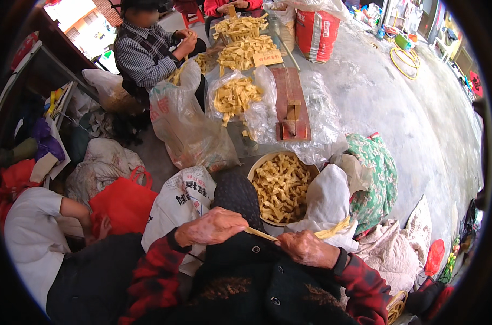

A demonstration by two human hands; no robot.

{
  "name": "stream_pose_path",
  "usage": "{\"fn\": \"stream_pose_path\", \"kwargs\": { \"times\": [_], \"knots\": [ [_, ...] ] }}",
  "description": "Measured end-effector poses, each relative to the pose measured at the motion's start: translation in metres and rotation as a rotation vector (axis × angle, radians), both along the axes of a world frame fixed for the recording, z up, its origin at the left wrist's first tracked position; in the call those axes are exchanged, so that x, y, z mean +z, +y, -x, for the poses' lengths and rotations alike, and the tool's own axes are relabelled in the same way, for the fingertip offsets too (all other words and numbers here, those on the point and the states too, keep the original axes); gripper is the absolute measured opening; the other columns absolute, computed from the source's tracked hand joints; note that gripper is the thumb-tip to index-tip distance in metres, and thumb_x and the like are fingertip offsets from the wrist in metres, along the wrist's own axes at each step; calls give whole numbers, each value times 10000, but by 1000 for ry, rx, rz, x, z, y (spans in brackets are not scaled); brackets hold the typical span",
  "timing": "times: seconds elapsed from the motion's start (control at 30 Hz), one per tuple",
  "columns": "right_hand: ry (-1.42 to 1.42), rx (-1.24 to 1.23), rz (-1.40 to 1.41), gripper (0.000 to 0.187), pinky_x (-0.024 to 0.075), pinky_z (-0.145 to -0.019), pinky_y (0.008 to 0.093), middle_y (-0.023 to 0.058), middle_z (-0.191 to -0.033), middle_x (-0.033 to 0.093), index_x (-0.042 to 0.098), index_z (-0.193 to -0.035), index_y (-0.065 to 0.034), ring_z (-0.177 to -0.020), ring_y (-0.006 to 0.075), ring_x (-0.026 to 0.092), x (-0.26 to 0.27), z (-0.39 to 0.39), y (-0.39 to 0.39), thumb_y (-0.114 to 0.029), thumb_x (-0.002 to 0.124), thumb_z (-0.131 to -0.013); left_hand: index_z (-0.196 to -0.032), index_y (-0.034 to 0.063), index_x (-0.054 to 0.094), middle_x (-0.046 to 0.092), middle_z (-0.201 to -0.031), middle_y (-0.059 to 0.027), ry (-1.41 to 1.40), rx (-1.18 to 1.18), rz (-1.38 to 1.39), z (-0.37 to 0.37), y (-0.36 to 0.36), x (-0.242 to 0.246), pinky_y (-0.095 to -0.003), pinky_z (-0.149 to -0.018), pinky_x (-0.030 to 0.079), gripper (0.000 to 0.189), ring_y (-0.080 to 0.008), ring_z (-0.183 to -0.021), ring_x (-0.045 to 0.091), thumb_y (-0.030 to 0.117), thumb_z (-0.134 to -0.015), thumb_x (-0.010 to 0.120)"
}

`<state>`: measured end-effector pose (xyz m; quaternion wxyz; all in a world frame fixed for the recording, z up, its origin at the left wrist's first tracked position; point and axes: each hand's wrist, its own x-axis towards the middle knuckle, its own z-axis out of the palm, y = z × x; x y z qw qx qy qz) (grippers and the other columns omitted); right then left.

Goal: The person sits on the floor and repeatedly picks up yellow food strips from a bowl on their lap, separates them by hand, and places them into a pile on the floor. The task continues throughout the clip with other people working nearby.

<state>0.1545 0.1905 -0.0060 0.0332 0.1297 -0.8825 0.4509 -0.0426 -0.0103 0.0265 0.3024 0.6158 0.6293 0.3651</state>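
Note:
In front of my dark vest, both hands hold one flat yellow strip (261, 234) stretched between them. My left hand (213, 226) pinches its left end between thumb and fingers. The fingers of my right hand (309, 248) close around the strip farther along, and its free tail sticks out to the right over white cloth. Just beyond my hands stands a round basin (253, 170) heaped with short, knotted yellow pieces (284, 185). My dark-trousered knee (237, 193) is at its left, with a printed white woven sack (189, 191) beside it.
A low table bears a reddish wooden board (288, 85) with a wooden block, plastic sheeting and piles of yellow strips (237, 95). At upper left sits a person (144, 61) holding strips. Another person's bare arm (77, 213) reaches near a red bag (122, 201). Green floral cloth (372, 178) lies right.

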Motion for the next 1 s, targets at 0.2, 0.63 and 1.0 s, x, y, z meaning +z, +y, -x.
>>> {"fn": "stream_pose_path", "kwargs": {
  "times": [0.2,0.63,1.0],
  "knots": [
    [35,37,5,188,398,-440,454,181,-511,441,473,-812,-3,-473,371,518,4,19,-5,-129,551,-928,-1020,-13,612,616,-853,-130,480,87,52,-3,-8,24,-376,-663,496,191,-294,-787,616,49,-839,600],
    [-130,111,52,252,400,-519,478,205,-570,478,491,-824,0,-565,386,540,19,-16,-7,-201,513,-974,-898,18,515,481,-719,-96,106,-210,102,-49,-3,-3,-365,-550,395,173,-264,-636,550,180,-951,544],
    [126,-42,284,173,408,-497,419,164,-644,535,571,-927,-4,-555,353,559,64,23,-28,-159,513,-978,-805,16,614,510,-594,10,-1056,328,-294,-27,-45,49,-228,-466,306,247,-53,-502,406,206,-954,565]
  ]
}}
